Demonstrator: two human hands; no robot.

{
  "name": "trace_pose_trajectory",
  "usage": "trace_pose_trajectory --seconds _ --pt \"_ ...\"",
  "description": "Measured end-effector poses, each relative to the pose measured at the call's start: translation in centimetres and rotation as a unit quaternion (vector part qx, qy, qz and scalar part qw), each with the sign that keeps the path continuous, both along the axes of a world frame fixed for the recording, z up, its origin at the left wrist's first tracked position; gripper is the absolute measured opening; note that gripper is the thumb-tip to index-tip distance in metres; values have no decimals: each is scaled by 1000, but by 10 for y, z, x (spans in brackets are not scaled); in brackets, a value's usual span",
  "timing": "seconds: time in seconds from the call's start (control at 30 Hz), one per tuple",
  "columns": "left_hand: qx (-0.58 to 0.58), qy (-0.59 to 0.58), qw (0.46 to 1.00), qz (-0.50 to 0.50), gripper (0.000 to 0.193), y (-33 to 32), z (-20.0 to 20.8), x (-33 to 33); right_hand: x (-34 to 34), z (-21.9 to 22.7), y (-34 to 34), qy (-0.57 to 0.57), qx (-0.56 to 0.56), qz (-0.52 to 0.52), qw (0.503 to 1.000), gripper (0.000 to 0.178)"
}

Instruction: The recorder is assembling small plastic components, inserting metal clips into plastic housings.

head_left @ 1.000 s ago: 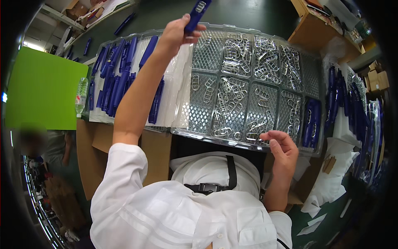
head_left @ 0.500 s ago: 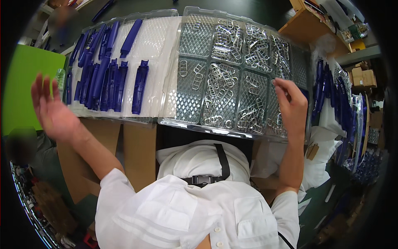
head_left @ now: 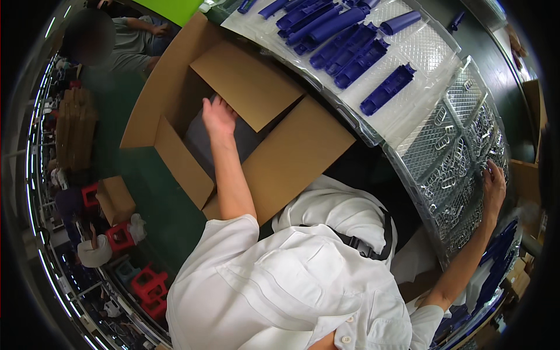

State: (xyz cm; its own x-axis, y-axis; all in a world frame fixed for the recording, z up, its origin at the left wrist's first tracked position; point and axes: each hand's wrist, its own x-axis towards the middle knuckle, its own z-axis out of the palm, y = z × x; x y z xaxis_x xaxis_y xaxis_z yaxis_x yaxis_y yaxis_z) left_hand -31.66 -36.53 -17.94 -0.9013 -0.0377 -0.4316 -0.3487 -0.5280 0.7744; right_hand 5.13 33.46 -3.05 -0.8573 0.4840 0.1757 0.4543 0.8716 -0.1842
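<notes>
My left hand (head_left: 219, 119) is over the opening of a cardboard box (head_left: 297, 160), its fingers apart and nothing visible in them. Beneath it, dark grey flat material (head_left: 201, 140) shows inside the box. Far to the right, my right hand (head_left: 494, 185) is at a clear compartment tray (head_left: 402, 166), thumb and fingertips pinched together. Whatever is in that pinch is too small to make out. Small shiny metal looped pieces (head_left: 452, 166) lie in several compartments around it. Long blue plastic casings (head_left: 387, 89) rest on a white-lined tray (head_left: 429, 58) between the two hands.
The box's flaps stand open at various angles. Another person (head_left: 125, 44) is at the upper left, near a green panel (head_left: 175, 7). Red stools (head_left: 149, 284) and a smaller cardboard box (head_left: 115, 198) are on the green floor. More blue parts (head_left: 493, 256) hang in bags at the right.
The view has turned toward the left, bringing the cardboard box into sight. My left hand has moved from beside the blue casings to over the box. My right hand remains pinched at the metal-piece tray.
</notes>
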Motion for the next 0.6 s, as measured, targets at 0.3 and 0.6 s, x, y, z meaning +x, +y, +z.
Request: trace_pose_trajectory --seconds 0.3,0.6 --pt "-194 131 958 -164 50 24 51 -152 42 25 -28 158 -282 -205 924 21" --pt "-514 359 726 -284 40 -17 -28 -207 107 41 -109 241 -467 -225 821 37"
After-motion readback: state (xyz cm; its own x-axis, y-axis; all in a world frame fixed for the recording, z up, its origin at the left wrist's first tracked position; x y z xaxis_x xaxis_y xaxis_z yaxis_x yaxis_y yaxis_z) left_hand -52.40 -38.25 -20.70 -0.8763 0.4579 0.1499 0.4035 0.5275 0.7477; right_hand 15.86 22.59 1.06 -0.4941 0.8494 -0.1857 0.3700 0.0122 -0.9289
